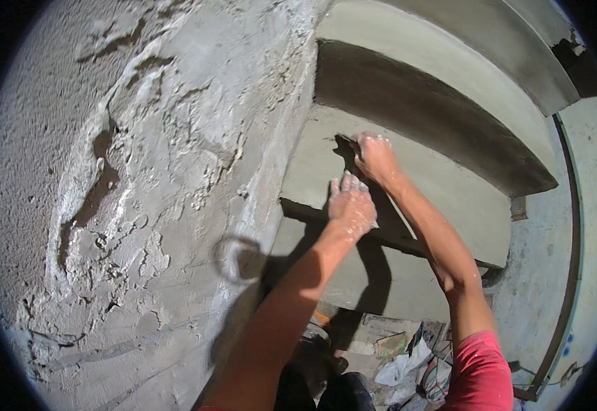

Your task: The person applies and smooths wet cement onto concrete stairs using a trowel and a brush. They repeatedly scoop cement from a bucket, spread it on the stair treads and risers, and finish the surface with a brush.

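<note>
A smooth, grey-plastered step (pixel 449 212) lies under both my hands, with a dark riser (pixel 415 113) behind it. My left hand (pixel 352 205) rests near the step's front edge, fingers stretched forward and dusted with pale plaster. A small light corner of something shows beside its wrist, too little to name. Farther back and to the right, my right hand (pixel 376 157) is closed, its fingers curled toward the step surface. Whatever it grips is hidden by the hand and its dark shadow. Plaster smears the knuckles of both hands.
A rough, flaking wall (pixel 168 185) rises along the left side. Higher curved steps (pixel 435 48) climb at the back. A lower step (pixel 408 284) sits in front, above a floor littered with debris (pixel 404 363). A pale panel with a dark frame (pixel 572 274) stands at right.
</note>
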A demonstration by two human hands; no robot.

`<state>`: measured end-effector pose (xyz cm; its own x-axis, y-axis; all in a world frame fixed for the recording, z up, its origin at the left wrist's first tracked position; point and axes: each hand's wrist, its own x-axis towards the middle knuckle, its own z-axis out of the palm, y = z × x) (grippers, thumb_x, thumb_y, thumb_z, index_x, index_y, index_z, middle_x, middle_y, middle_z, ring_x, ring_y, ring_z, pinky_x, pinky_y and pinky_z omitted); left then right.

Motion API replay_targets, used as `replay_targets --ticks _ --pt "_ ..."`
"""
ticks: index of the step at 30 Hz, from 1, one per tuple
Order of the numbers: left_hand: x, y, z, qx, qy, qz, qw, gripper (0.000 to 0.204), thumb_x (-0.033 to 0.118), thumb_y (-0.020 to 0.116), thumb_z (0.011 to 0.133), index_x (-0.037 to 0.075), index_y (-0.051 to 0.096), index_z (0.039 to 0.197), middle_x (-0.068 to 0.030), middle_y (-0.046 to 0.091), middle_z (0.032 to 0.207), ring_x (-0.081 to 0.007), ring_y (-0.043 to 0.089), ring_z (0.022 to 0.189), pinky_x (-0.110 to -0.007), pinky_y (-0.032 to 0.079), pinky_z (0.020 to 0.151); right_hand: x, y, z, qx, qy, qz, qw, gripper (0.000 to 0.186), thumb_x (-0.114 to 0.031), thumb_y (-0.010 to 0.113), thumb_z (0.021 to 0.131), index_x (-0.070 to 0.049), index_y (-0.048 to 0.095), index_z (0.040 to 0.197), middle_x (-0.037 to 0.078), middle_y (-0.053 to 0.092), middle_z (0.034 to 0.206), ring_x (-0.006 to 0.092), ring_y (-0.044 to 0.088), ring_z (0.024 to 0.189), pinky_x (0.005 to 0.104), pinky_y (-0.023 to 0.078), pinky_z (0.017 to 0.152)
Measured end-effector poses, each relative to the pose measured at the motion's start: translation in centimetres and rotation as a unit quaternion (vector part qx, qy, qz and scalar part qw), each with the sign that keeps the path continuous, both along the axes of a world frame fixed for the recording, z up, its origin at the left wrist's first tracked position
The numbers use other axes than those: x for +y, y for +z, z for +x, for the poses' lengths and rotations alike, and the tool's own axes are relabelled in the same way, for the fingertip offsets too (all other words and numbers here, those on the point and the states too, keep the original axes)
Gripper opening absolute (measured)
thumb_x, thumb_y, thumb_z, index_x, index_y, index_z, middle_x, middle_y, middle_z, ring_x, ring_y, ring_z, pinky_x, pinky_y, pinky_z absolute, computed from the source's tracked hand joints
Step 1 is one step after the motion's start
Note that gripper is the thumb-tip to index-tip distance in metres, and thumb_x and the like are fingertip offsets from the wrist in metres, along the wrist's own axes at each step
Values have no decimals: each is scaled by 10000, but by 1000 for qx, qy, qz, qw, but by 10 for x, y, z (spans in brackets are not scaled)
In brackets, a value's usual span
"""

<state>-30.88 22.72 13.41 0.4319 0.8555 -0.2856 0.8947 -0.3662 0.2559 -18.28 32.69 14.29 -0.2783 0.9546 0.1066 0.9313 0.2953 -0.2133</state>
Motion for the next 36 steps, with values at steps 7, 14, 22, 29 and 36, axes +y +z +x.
replay_targets --ticks 7,14,22,29,36 --pt "19 0 -31 46 -26 -93 994 636 241 439 1024 -35 318 1583 -185 231 1698 -314 206 1580 -494 221 1262 19 -4 -38 -2 64 45 997 301 -42 692 781 7 710 1077 217 689 997 430 671 948 530 560 821" --pt "15 11 -30 41 -21 -44 998 561 237 432 1020 -48 466 1503 -200 328 1658 -328 235 1571 -512 193 1266 35 -3 -57 -22 15 97 995 353 -30 706 762 -39 710 1115 181 684 1078 399 642 1081 514 526 953" --pt "18 15 -28 39 -4 -51 998 617 251 419 1024 -45 364 1563 -181 241 1696 -321 174 1588 -508 139 1278 37 -1 -67 22 20 152 988 281 -23 626 818 -13 718 1083 187 694 1104 395 643 1081 510 545 924" --pt "17 9 -28 62 -30 -81 994 570 278 448 1017 17 475 1523 -184 383 1634 -320 255 1565 -518 147 1275 31 3 -65 -1 56 100 993 426 -10 715 735 -37 699 1160 175 688 1092 408 641 1057 504 553 918" --pt "20 12 -29 94 -64 -162 980 538 254 448 1025 -5 502 1493 -168 433 1608 -329 358 1519 -527 177 1265 18 9 -60 -42 116 -65 990 383 -54 705 759 -66 714 1142 196 710 1046 418 658 1058 519 545 915"
